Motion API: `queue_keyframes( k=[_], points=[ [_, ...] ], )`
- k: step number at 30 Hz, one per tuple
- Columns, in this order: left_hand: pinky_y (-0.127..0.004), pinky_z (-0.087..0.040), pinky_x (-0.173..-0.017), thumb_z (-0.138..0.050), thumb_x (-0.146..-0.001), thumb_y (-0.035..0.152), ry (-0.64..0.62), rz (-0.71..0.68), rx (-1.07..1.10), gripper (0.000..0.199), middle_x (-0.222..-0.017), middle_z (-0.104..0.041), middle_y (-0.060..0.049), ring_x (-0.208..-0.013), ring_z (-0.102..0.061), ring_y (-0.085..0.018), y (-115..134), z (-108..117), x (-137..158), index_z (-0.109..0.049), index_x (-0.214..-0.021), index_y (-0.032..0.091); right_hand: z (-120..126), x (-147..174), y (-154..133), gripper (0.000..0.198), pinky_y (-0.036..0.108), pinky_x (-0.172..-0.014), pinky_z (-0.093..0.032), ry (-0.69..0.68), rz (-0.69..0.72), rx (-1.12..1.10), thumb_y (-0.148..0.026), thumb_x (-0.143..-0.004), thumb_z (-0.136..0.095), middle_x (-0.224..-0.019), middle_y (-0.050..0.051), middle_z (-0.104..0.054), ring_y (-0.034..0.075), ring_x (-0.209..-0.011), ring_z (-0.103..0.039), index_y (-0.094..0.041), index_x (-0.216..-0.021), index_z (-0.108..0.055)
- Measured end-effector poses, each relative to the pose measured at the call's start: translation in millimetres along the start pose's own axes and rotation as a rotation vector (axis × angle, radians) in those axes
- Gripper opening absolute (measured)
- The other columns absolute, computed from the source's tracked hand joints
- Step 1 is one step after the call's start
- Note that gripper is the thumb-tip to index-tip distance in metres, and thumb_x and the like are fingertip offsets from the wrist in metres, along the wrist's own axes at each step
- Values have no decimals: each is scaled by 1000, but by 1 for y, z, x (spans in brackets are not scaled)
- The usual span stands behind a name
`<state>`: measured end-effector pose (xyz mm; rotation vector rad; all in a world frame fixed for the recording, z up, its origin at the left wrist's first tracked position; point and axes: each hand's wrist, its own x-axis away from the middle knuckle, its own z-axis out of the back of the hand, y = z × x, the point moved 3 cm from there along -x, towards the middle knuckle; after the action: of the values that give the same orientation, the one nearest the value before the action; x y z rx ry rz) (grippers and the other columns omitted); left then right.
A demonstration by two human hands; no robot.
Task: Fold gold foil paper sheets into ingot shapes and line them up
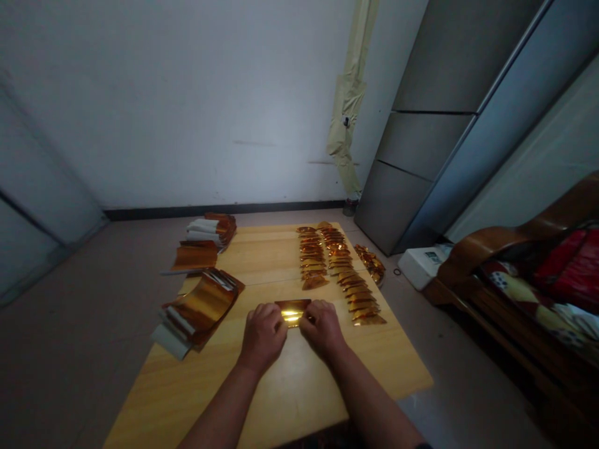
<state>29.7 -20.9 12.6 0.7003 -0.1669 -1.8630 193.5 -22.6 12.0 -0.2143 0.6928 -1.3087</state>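
Both hands pinch one gold foil sheet flat on the table

Left hand (262, 333) and right hand (322, 325) fingers clamp the gold foil sheet (292, 308) (pressed for creasing, apparently) on the table (290, 399); folded pieces (344, 274) lie beyond-right of the sheet, foil stacks (199, 308) left

The wooden tabletop (299, 399) carries two rows of folded gold pieces (337, 268) on its right half, with a small heap of the same (372, 263) at the right edge. On its left side lie three stacks of gold sheets: the nearest (199, 312) curling upward, a flat one (194, 257) behind it, and a third (210, 228) at the far corner. A grey fridge (421, 149) stands to the right, a wooden sofa (528, 268) nearer, a white box (423, 263) on the floor between them
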Motion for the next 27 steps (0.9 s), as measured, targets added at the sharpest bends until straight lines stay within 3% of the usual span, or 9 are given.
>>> queue_keyframes(
  k=[3, 7, 11, 15, 18, 22, 27],
  points=[
    [-35, -39, -77, -56, -76, 15, -2, -8, -4, 10, -85, -63, -4, -87, -54, -21, 0, -1, 0, -54, -68, 21, -1, 0, 4, 14, 27, -74, -38, 52, -60, -112, -8, -67, -52, -78, 1, -58, 16, -78, -52, -19, -72, -58],
    [-35, -40, -79, -58, -73, 14, 11, 26, 14, 8, -89, -62, -4, -90, -54, -22, 0, 0, -1, -55, -76, 22, -2, 0, 11, 51, 33, -90, -45, 162, -102, -244, -8, -62, -53, -111, 8, -59, 21, -105, -53, -19, -111, -58],
    [-39, -41, -88, -58, -70, 12, 34, 49, 38, 31, -105, -61, -6, -102, -53, -24, -3, -2, -2, -58, -99, 22, -6, 0, 13, 74, 41, -103, -40, 140, -50, -249, -4, -59, -50, -125, 9, -56, 25, -117, -48, -21, -131, -50],
    [-43, -38, -98, -57, -70, 12, 87, 48, 4, 58, -131, -53, -10, -122, -46, -28, -7, -6, 0, -50, -127, 24, -7, 1, 13, 73, 42, -95, -45, 93, -41, -243, -3, -58, -50, -112, 8, -60, 24, -104, -52, -22, -129, -53],
    [-44, -38, -99, -57, -72, 13, 90, 49, -10, 64, -135, -51, -11, -125, -45, -28, -8, -7, 1, -44, -134, 24, -4, 2, 11, 71, 42, -97, -43, 121, 7, -225, -3, -59, -52, -120, 10, -56, 26, -110, -48, -20, -128, -53],
    [-43, -39, -98, -57, -71, 12, 87, 53, -6, 54, -129, -55, -10, -121, -48, -28, -6, -4, 0, -53, -123, 23, -2, 5, 7, 54, 41, -101, -38, 120, 79, -161, -4, -61, -55, -136, 11, -44, 26, -118, -43, -20, -112, -62],
    [-43, -39, -95, -61, -70, 14, 87, 26, -24, 28, -124, -58, -9, -117, -50, -28, -4, -1, 2, -66, -96, 24, -3, 7, 7, 33, 42, -98, -36, 42, 61, -80, -5, -62, -54, -128, 8, -51, 26, -117, -43, -22, -87, -65]
  ],
)
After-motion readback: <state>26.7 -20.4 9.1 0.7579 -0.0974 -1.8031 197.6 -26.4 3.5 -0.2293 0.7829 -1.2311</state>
